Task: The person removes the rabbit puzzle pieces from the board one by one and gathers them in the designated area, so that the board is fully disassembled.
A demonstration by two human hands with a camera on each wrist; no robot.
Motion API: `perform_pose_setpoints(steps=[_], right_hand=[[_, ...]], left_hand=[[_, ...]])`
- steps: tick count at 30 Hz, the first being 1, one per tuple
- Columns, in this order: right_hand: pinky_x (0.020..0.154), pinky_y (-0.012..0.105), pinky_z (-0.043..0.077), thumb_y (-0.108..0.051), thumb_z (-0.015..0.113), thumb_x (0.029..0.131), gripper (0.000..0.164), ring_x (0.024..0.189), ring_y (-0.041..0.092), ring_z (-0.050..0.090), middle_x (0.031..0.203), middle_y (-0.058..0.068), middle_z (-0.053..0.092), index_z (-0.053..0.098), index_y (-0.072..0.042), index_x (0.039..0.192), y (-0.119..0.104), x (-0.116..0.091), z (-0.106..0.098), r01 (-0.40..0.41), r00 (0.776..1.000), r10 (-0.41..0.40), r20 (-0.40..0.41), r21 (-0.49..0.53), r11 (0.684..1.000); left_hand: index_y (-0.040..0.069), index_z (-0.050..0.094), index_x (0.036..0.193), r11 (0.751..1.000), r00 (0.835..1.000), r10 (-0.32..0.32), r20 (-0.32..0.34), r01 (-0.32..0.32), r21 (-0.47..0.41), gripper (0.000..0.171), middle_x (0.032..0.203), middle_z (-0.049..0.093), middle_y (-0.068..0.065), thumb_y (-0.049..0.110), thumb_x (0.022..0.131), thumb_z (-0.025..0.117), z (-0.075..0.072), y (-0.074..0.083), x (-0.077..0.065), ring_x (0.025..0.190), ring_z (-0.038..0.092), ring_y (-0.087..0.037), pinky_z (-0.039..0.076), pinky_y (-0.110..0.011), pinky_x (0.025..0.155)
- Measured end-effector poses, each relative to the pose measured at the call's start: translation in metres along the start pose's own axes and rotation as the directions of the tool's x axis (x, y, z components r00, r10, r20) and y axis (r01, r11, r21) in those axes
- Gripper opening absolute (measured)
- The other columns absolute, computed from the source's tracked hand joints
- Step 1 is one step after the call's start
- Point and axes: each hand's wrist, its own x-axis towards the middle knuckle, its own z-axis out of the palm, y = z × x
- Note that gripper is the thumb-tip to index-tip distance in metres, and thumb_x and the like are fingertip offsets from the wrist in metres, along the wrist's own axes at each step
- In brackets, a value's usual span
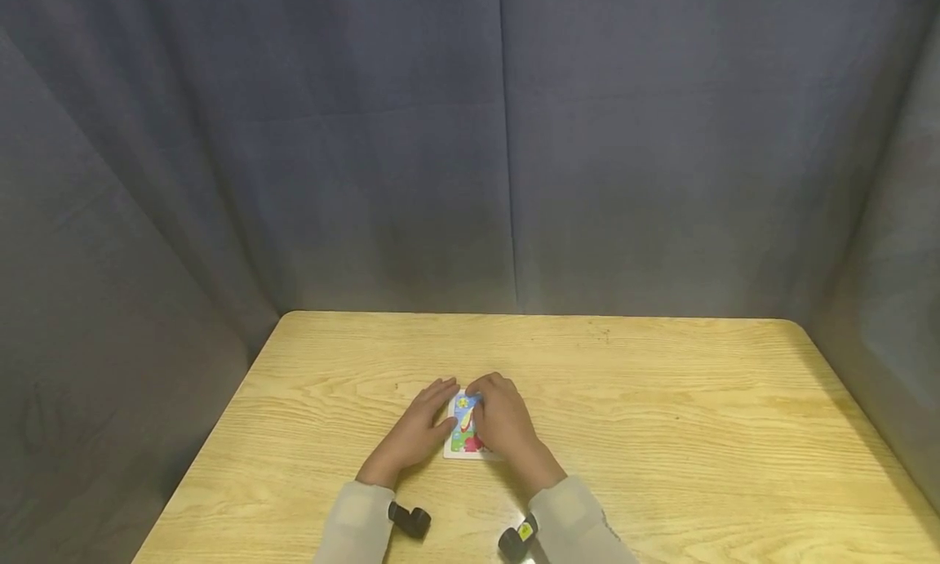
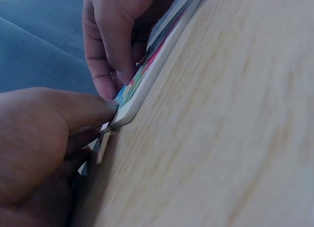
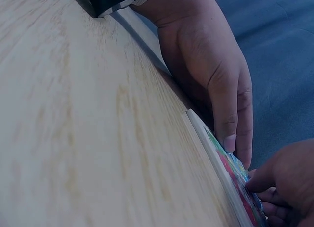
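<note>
A small flat picture board (image 1: 449,450) with a white border and a bright blue, green and red picture lies on the table. My left hand (image 1: 419,430) is at its left side, fingers stretched along the edge. In the left wrist view the left thumb (image 2: 100,110) rests at the board's corner. Over the right part of the picture is my right hand (image 1: 504,417), its bent fingers and thumb (image 2: 121,58) down at the picture surface. The right hand (image 3: 294,175) covers much of the picture; I cannot tell whether it pinches a piece.
The wood-grain table (image 1: 661,433) has rounded far corners. Grey curtains (image 1: 367,180) hang behind it and on both sides. Each wrist carries a small black camera (image 1: 410,521), close above the table's near part.
</note>
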Motion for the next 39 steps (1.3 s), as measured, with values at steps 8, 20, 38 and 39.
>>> perform_pose_setpoints(steps=[8, 20, 38, 39], right_hand=[[0.096, 0.046, 0.048, -0.002, 0.061, 0.089, 0.02, 0.108, 0.03, 0.055, 0.117, 0.011, 0.061, 0.067, -0.006, 0.107, -0.001, 0.001, 0.002, -0.015, 1.0, 0.015, -0.003, 0.02, 1.0], [0.099, 0.049, 0.047, -0.008, 0.065, 0.088, 0.023, 0.115, 0.032, 0.051, 0.126, 0.013, 0.056, 0.066, -0.005, 0.111, 0.006, -0.001, 0.002, 0.037, 0.999, -0.038, 0.007, 0.069, 0.997], [0.094, 0.041, 0.049, -0.011, 0.067, 0.088, 0.033, 0.107, 0.023, 0.054, 0.118, 0.005, 0.062, 0.066, -0.008, 0.12, 0.01, 0.001, 0.002, 0.0, 0.999, -0.004, 0.047, 0.082, 0.997], [0.092, 0.039, 0.05, -0.011, 0.066, 0.088, 0.034, 0.107, 0.023, 0.054, 0.118, 0.006, 0.062, 0.066, -0.008, 0.122, 0.011, 0.001, 0.001, 0.007, 0.998, -0.012, 0.054, 0.081, 0.997]], left_hand=[[0.004, 0.037, 0.148, 1.0, 1.0, -0.004, -0.002, 0.004, 0.001, 0.054, 0.157, 0.029, -0.012, 0.016, 0.099, 0.055, -0.001, -0.001, -0.002, 0.147, 0.014, -0.034, 0.016, -0.06, 0.114], [0.003, 0.038, 0.148, 1.0, 1.0, 0.005, -0.004, -0.005, -0.004, 0.053, 0.157, 0.03, -0.012, 0.016, 0.099, 0.055, -0.001, 0.001, -0.001, 0.147, 0.014, -0.035, 0.017, -0.061, 0.113], [0.004, 0.038, 0.148, 1.0, 1.0, 0.0, 0.007, 0.0, 0.008, 0.054, 0.157, 0.029, -0.012, 0.017, 0.099, 0.055, 0.001, -0.001, 0.002, 0.147, 0.014, -0.035, 0.017, -0.061, 0.113], [0.004, 0.038, 0.149, 1.0, 1.0, -0.002, 0.006, 0.002, 0.011, 0.054, 0.157, 0.029, -0.011, 0.017, 0.099, 0.055, 0.001, -0.001, 0.003, 0.147, 0.014, -0.034, 0.017, -0.061, 0.114]])
